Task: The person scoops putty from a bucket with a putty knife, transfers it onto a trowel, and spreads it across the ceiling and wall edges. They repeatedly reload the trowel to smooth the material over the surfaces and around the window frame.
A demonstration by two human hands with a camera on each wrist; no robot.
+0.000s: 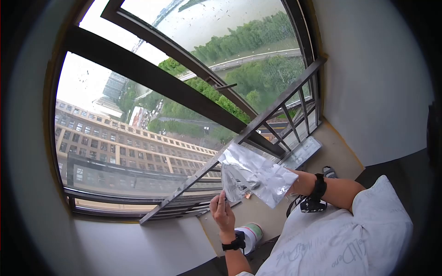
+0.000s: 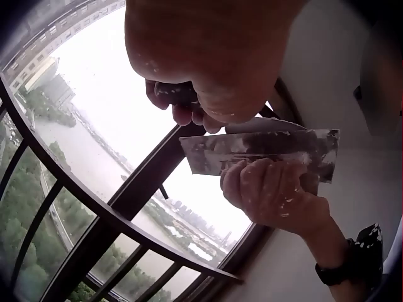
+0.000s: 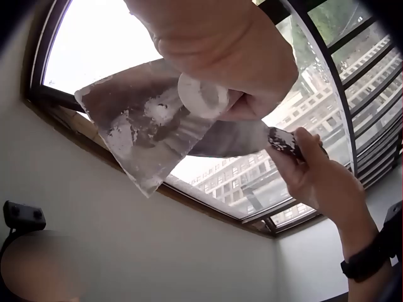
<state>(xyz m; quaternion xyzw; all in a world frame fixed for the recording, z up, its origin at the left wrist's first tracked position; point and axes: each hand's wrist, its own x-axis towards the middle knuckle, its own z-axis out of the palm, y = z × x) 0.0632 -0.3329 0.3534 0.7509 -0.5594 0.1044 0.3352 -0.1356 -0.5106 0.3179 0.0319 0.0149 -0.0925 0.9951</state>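
Observation:
A flat silver metal plate [image 1: 264,172], smeared with white, is tilted in front of my right hand [image 1: 299,182]. In the right wrist view, my right hand [image 3: 233,60] grips the plate [image 3: 135,119] from beneath, beside a round white handle end [image 3: 203,97]. My left hand [image 1: 223,215] pinches a scraper whose blade [image 1: 231,181] lies against or close to the plate; contact cannot be told. Its dark, white-spotted handle [image 3: 286,142] is in my left fingers, also seen in the left wrist view as a dark handle [image 2: 176,94] under my left hand [image 2: 208,56].
A metal railing [image 1: 177,191] runs across in front of a large window with dark frames [image 1: 152,83]. Below my left hand a white bucket [image 1: 251,235] stands on the floor. A clear, flat box-like object [image 1: 302,152] lies by the railing's right part.

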